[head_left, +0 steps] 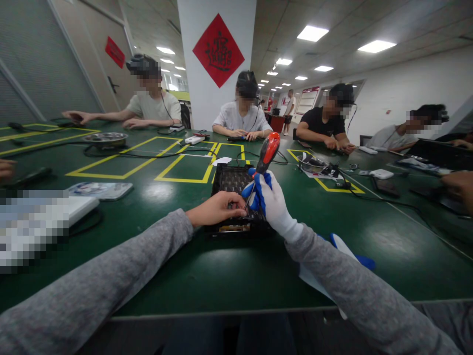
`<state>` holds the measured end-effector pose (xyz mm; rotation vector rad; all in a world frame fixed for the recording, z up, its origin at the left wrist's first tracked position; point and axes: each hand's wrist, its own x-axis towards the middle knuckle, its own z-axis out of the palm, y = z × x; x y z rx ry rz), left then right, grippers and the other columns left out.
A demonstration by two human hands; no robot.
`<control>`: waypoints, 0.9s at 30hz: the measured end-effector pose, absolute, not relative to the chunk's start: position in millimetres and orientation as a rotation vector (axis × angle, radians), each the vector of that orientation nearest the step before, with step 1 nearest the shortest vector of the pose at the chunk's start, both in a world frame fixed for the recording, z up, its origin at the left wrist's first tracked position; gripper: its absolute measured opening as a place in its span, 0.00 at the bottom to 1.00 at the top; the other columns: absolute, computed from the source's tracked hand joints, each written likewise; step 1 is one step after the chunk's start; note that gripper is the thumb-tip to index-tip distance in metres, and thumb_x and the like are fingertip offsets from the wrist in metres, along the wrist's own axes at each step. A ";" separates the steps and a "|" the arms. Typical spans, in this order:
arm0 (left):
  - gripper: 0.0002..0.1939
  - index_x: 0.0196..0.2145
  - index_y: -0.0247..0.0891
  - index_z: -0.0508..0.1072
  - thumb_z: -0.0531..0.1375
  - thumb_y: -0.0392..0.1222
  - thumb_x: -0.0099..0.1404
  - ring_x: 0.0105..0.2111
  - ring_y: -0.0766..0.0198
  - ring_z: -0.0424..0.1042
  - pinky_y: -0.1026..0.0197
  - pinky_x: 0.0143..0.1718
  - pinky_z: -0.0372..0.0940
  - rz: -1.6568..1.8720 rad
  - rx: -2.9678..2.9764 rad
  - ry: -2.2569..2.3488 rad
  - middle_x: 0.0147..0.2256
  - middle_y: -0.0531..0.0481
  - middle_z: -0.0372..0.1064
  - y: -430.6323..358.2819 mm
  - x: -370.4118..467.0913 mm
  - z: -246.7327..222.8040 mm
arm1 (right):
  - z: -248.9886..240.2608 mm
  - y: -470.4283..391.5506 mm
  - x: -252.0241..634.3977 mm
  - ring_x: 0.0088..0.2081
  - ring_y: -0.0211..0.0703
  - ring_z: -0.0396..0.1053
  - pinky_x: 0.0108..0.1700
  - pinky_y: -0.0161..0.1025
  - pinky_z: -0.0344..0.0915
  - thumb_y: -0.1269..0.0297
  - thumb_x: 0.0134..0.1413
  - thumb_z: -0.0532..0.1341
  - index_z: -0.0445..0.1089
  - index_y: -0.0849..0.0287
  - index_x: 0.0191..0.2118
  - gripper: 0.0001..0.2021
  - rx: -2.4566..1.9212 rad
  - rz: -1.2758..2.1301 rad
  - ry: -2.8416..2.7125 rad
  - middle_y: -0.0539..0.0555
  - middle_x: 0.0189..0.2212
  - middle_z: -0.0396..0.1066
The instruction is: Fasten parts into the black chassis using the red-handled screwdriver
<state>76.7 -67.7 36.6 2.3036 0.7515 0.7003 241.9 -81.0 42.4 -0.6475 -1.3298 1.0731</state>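
Note:
My right hand (272, 202), in a white glove with blue palm and fingers, grips a screwdriver (269, 152) with a red and black handle. The handle tilts up and to the right, and the thin shaft points down to the left. Bare, my left hand (221, 206) has its fingers closed near the lower end of the shaft; what they pinch, if anything, is hidden. Beneath both hands lies a black rectangular device (226, 180) with a grid of raised shapes and a gold-coloured strip at its front edge. The screwdriver's tip cannot be made out.
A spare blue and white glove (347, 249) lies under my right forearm. Metal bowls (106, 140) (312, 161), cables and a white adapter (194, 140) sit on the green table (173, 276). A flat packet (99, 191) lies left. Several people sit around the table.

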 end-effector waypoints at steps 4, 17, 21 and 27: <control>0.11 0.33 0.33 0.72 0.56 0.44 0.61 0.36 0.64 0.69 0.63 0.41 0.62 0.702 2.280 0.671 0.35 0.47 0.72 -67.3 76.0 36.6 | 42.6 -79.0 242.6 0.14 0.30 0.59 0.16 0.28 0.58 0.49 0.55 0.53 0.63 0.57 0.44 0.18 -0.670 1.110 -1.338 0.45 0.20 0.66; 0.12 0.30 0.32 0.72 0.61 0.45 0.56 0.29 0.67 0.68 0.65 0.34 0.62 0.742 2.238 0.786 0.28 0.50 0.70 -67.8 76.8 35.7 | 46.6 -84.0 242.6 0.15 0.29 0.59 0.16 0.27 0.57 0.47 0.54 0.52 0.63 0.58 0.44 0.20 -0.683 1.080 -1.343 0.45 0.19 0.66; 0.10 0.32 0.32 0.74 0.59 0.43 0.58 0.34 0.65 0.70 0.63 0.39 0.62 0.768 2.273 0.705 0.33 0.47 0.72 -67.2 74.9 36.3 | 47.7 -83.7 243.4 0.15 0.30 0.60 0.16 0.28 0.58 0.47 0.55 0.51 0.63 0.60 0.45 0.21 -0.672 1.126 -1.330 0.47 0.20 0.67; 0.12 0.33 0.32 0.74 0.60 0.45 0.58 0.33 0.66 0.69 0.64 0.38 0.63 0.743 2.273 0.716 0.31 0.49 0.72 -68.4 76.0 38.1 | 43.3 -81.1 241.1 0.14 0.29 0.58 0.15 0.27 0.56 0.49 0.54 0.54 0.63 0.58 0.43 0.18 -0.634 1.123 -1.326 0.45 0.18 0.65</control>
